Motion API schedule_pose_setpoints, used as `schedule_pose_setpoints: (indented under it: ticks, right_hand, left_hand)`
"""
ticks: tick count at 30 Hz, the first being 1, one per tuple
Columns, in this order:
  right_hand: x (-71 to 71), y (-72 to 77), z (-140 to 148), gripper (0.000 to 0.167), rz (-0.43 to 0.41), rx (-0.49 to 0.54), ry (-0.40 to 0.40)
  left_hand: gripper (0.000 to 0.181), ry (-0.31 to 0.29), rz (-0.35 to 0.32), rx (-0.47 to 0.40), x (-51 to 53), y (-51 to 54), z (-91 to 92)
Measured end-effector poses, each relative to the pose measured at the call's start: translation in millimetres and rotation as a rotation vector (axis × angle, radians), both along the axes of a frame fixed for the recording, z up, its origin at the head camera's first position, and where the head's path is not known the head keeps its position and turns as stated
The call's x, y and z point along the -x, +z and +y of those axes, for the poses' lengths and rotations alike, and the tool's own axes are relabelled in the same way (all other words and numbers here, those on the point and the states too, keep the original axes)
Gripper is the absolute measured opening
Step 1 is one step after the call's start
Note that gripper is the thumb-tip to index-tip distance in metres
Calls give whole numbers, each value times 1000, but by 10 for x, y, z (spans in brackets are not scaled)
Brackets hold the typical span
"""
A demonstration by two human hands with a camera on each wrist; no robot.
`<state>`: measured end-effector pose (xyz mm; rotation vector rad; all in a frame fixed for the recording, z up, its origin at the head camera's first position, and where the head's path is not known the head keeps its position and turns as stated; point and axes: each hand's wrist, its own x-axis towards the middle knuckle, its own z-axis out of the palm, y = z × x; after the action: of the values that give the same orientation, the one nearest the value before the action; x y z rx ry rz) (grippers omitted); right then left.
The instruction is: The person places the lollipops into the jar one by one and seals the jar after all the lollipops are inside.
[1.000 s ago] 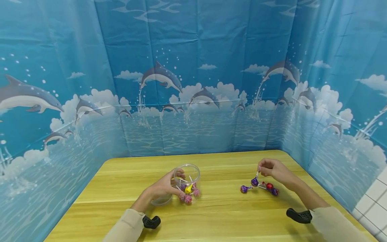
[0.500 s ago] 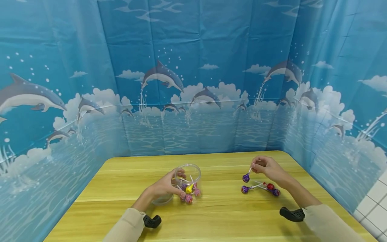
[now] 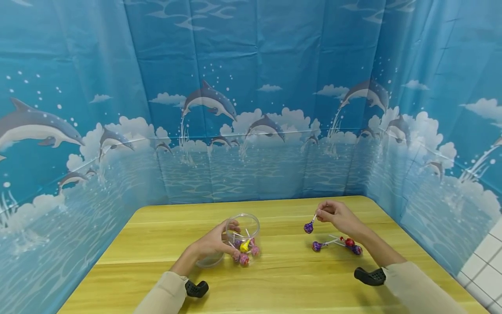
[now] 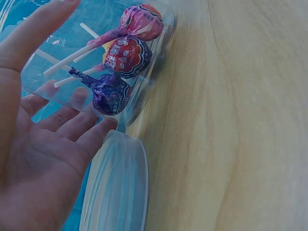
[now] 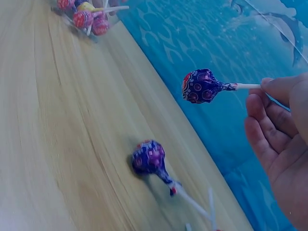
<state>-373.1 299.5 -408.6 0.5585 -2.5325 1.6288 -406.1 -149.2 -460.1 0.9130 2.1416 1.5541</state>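
Note:
A clear jar [image 3: 243,226] with several lollipops in it, one of them yellow [image 3: 245,246], stands at the left of the table. My left hand [image 3: 215,240] holds it round its side, thumb in front; the left wrist view shows pink, red and purple lollipops [image 4: 110,94] through the wall. Over the table on the right, my right hand [image 3: 341,218] pinches the white stick of a purple lollipop [image 3: 308,227], its wrapped head hanging down. In the right wrist view this lollipop [image 5: 199,86] is clear of the table, between thumb and fingertips.
Below the right hand lie a purple lollipop [image 3: 317,246], a red one [image 3: 349,242] and another purple one [image 3: 356,250], sticks close together. A clear round lid [image 3: 210,260] lies beside the jar, near the left wrist. A dolphin-print curtain [image 3: 259,174] surrounds the table's back and sides.
My right hand has lifted the purple lollipop off the group and moved it left, towards the jar. The left hand and jar have stayed in place.

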Motion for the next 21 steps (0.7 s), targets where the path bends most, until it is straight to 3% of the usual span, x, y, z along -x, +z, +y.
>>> schedule_pose_setpoints:
  ticks: [8, 21]
  right_hand:
    - [52, 70, -212, 21, 41, 1, 29]
    - [111, 227, -614, 19, 37, 61, 80]
  left_hand:
    - [76, 1, 1, 2, 1, 8, -12]
    - [79, 6, 1, 15, -4, 13, -9]
